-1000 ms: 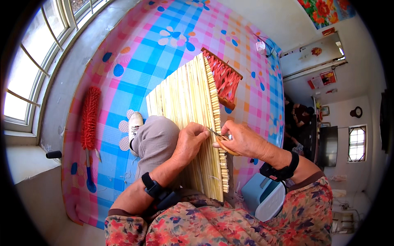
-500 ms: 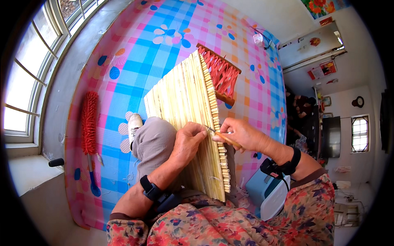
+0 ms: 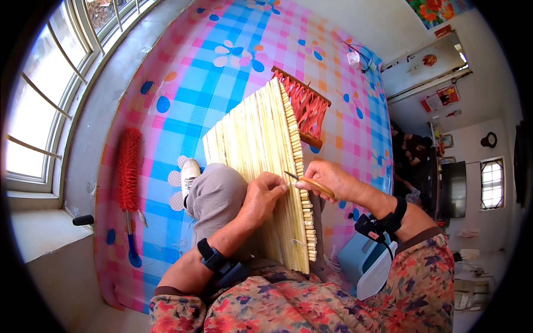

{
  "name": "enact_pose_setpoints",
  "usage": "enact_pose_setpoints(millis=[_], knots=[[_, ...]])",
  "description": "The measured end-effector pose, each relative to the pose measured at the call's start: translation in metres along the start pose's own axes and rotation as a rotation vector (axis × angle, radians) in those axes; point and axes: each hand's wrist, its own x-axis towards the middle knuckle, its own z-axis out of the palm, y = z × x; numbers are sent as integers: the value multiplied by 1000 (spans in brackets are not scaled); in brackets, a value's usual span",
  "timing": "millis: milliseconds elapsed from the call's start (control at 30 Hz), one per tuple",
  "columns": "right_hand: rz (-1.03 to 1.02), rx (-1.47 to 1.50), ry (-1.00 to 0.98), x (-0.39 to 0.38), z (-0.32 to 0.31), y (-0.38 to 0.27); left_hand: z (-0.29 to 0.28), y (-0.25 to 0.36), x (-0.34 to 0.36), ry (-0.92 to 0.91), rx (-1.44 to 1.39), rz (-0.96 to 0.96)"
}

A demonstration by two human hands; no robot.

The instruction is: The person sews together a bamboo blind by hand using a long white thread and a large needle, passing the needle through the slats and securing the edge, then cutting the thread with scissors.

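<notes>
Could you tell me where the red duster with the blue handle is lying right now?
In the head view, the red duster lies on the checkered floor mat at the person's left, between the window wall and the bent knee, apart from both hands.

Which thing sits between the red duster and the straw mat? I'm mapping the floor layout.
In the head view, the person's bent knee and white shoe lie between red duster and straw mat.

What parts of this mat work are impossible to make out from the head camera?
- Tool in the right hand: its thin metal tip is too small to tell where it meets the straw mat.
- Left hand: its fingers curl against the mat, hiding anything they pinch.
- Mat's near end: covered by the floral sleeves.
- Red frame: its lower part lies behind the mat.
- Blue box: partly hidden by the right forearm.
</notes>
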Motion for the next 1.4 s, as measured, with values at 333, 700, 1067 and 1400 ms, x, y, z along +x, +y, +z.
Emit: enact_pose_setpoints(millis=[333,700,1067,1400], knots=[[-368,672,661,7,12,151,-25,39,-22,-2,-206,203],[257,351,711,110,170,442,-120,82,-70,568,1008,430],[392,267,598,190,244,450,-50,90,-86,269,1599,612],[-60,-460,230,189,247,477,-44,68,-94,42,1769,495]])
